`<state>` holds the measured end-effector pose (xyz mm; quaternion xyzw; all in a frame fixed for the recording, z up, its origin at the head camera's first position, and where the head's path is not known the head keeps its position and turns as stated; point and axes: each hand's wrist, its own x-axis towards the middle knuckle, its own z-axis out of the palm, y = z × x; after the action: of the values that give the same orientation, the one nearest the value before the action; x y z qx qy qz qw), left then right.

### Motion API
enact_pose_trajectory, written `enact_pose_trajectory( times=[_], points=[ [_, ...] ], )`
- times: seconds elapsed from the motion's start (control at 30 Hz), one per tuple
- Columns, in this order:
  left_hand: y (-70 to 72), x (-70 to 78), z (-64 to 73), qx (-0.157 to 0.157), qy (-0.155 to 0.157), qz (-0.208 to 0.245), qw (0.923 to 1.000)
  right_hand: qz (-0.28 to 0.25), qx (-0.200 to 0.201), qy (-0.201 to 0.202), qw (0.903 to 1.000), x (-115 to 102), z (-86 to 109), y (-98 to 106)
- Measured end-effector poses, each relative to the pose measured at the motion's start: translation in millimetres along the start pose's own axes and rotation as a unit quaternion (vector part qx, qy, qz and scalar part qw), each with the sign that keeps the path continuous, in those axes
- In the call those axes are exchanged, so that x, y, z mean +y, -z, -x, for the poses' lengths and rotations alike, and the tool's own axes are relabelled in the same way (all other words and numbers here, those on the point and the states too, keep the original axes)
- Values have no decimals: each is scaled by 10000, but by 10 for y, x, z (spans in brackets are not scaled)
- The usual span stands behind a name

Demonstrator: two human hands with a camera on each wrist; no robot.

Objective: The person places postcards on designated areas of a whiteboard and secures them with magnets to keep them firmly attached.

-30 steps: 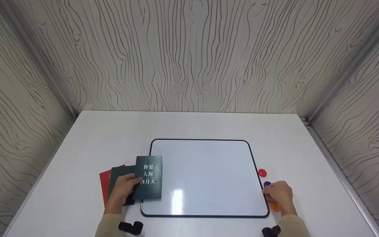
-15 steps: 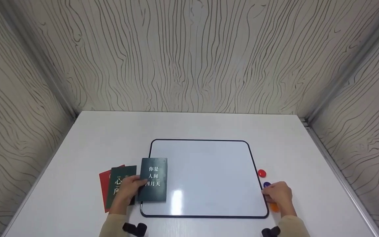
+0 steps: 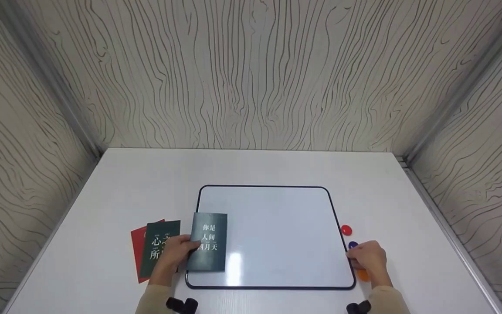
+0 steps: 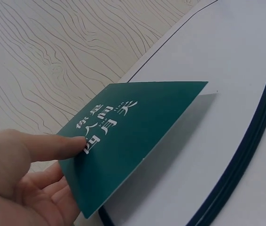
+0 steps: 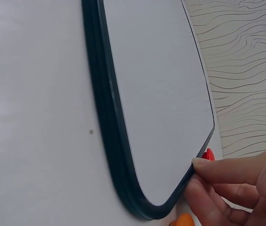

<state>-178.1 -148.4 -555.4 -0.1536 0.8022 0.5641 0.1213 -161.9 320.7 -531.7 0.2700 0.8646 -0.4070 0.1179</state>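
My left hand pinches a dark green card with white Chinese characters, thumb on its face and the other fingers behind. The card hangs over the left edge of a whiteboard with a dark frame. In the left wrist view the card tilts, and its shadow falls on the board beneath. My right hand pinches the board's right edge between thumb and finger; the right wrist view shows the thumb on the dark frame.
Left of the board, another green card overlaps a red card. Along the board's right side lie a round red piece, a purple one and an orange one, the latter two partly hidden. Patterned walls enclose the white table.
My left hand has carried the green card to the right and slightly nearer me, further over the board, uncovering more of the card pile. The right hand stays at the board's edge.
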Motion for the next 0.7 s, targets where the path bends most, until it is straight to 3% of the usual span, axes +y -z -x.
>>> enact_pose_trajectory(
  times=[0.2, 0.4, 0.7],
  points=[
    [-41, -3, 2, -65, -53, 131, 9999, 17, 14, 9, 10000, 5, 2, -3],
    [-80, 13, 16, -129, 95, 326, 9993, 39, 4, 7, 10000, 14, 0, -5],
    [-137, 27, 11, -163, -27, 56, 9998, 79, 23, 49, 10000, 23, -5, -14]
  ],
)
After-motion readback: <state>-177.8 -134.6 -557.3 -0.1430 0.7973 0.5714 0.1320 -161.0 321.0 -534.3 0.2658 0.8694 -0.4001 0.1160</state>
